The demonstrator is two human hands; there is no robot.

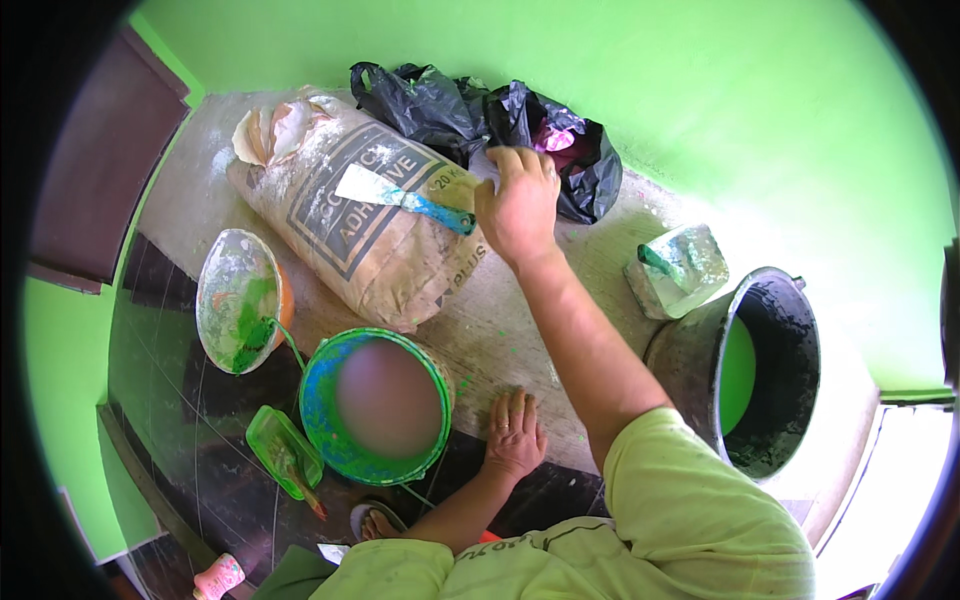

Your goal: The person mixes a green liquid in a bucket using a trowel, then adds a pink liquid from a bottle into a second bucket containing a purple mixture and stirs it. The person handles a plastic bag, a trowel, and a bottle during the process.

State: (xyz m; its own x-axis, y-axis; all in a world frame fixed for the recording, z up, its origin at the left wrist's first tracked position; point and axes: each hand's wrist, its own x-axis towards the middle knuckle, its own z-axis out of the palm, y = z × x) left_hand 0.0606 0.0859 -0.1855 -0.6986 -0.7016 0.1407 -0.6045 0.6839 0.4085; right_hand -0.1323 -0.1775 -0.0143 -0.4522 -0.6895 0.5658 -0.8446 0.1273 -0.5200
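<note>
My left hand (515, 437) lies flat with its fingers stretched out on a pale, dusty sheet, to the right of a green-rimmed bucket (443, 440) of cloudy liquid. Farther out, my right hand (520, 200) is raised just right of the blue handle of a scraper (405, 198). Its fingers bend loosely, the thumb stands apart, and nothing shows in it; the fingertips are partly hidden. The scraper, its wide blade white with powder, rests on a large brown paper sack (400, 265) of powder. Beyond the hand, black plastic bags (590, 185) lie against the wall.
Left of the bucket stands a paint-smeared orange bowl (237, 280), with a green tray holding a brush (285, 450) nearer me. On the right are a big black bucket (690, 345) with green inside and a whitish square container (700, 262). Green walls (700, 60) rise behind.
</note>
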